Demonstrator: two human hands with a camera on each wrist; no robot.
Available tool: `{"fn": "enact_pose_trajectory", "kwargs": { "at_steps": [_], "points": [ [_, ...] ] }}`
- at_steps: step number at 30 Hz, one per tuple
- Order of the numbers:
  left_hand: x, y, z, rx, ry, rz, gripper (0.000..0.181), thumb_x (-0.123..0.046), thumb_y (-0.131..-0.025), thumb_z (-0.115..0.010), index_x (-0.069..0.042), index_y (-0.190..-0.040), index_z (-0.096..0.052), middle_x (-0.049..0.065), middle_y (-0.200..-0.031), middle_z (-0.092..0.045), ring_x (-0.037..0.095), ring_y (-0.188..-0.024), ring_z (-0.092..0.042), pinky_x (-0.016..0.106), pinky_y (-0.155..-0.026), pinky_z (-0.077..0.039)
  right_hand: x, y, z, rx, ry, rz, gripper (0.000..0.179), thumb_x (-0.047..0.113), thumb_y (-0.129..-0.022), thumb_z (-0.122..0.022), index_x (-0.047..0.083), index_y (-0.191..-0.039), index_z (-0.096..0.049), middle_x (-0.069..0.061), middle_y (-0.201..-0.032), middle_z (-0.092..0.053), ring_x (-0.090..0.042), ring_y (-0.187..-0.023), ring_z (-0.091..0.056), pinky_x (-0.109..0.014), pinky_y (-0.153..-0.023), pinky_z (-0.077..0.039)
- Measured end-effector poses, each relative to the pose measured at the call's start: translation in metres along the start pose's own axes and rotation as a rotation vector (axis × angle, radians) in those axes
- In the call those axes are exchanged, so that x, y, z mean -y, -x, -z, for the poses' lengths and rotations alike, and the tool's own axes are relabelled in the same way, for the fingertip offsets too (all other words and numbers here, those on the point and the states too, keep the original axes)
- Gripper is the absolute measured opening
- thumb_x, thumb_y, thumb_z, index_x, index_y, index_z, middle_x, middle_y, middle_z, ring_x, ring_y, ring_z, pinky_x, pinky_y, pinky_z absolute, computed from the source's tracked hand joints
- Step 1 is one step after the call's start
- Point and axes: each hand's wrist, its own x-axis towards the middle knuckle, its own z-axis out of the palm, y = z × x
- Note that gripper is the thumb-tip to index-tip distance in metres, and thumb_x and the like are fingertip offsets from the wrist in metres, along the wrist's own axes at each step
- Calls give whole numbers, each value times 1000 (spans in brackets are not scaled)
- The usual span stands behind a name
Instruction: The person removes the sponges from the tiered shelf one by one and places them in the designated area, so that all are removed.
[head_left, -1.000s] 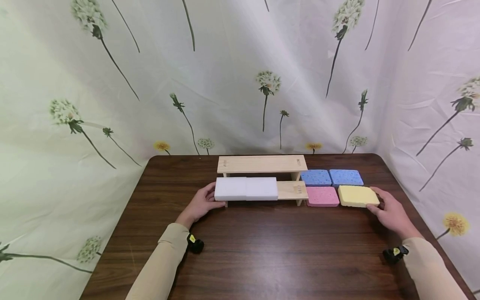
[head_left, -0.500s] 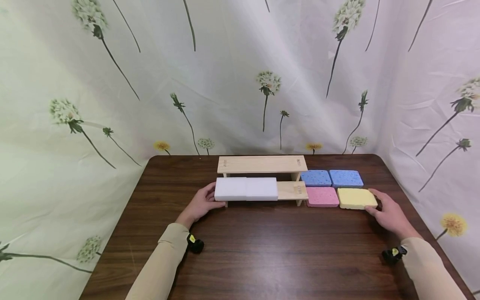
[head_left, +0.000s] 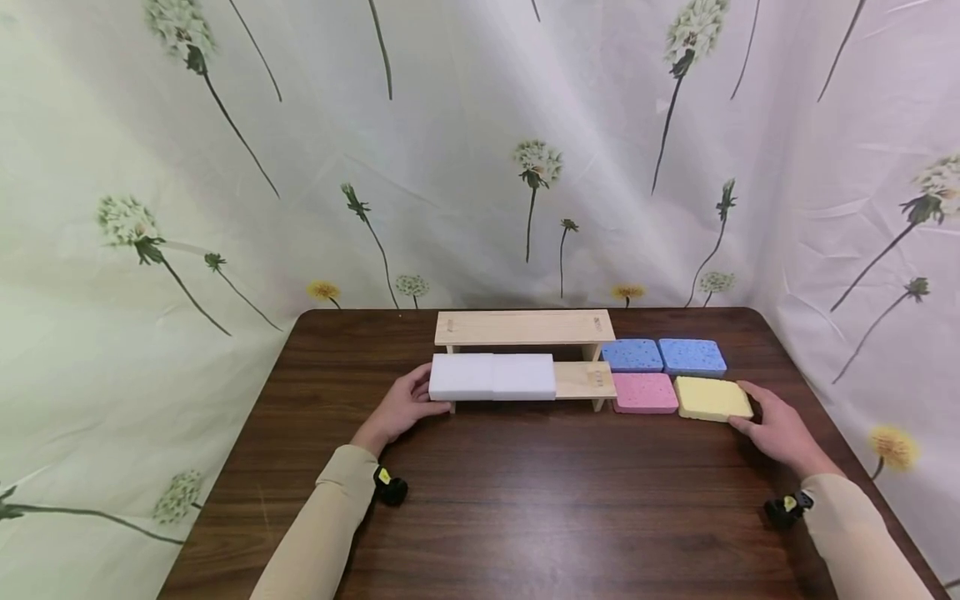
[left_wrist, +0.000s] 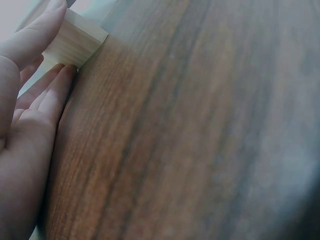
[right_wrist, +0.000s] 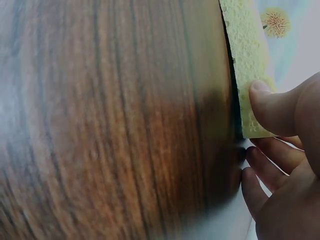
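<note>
My right hand [head_left: 776, 427] grips the right end of a yellow sponge [head_left: 712, 398] at the right of the front sponge row. In the right wrist view the thumb [right_wrist: 272, 107] presses the sponge's side, and the lower fingers sit past its end, close to the tabletop. My left hand [head_left: 401, 406] holds the left end of a low wooden stand [head_left: 576, 380], thumb in front and fingers round its end. Two white foam blocks [head_left: 492, 377] lie side by side on that stand. In the left wrist view, fingertips meet the stand's wooden end [left_wrist: 75, 45].
A second wooden stand [head_left: 525, 327] stands behind the first one. Right of the stands lie a pink sponge [head_left: 645, 393], a left blue sponge [head_left: 632, 356] and a right blue sponge [head_left: 692, 356]. A flower-patterned cloth [head_left: 480, 208] hangs behind the dark wooden table [head_left: 510, 500].
The yellow sponge has come down and shifted slightly left and toward me, beside the pink one, with my right hand on it. My left hand has stayed in place.
</note>
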Motion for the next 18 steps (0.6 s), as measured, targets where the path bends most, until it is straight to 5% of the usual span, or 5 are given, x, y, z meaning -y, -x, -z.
{"fn": "enact_pose_trajectory", "kwargs": {
  "at_steps": [18],
  "points": [
    [0,0,0,5,9,2,86,3,-86,-84,0,-159,-39,25,-158,-46,39,-143,-49,26,-104,-54,2,-4,1,14,29,-17,74,10,-96,-72,-18,-152,-33,-47,-149,-36,-65,-136,-35,-76,-109,-33]
  ]
}}
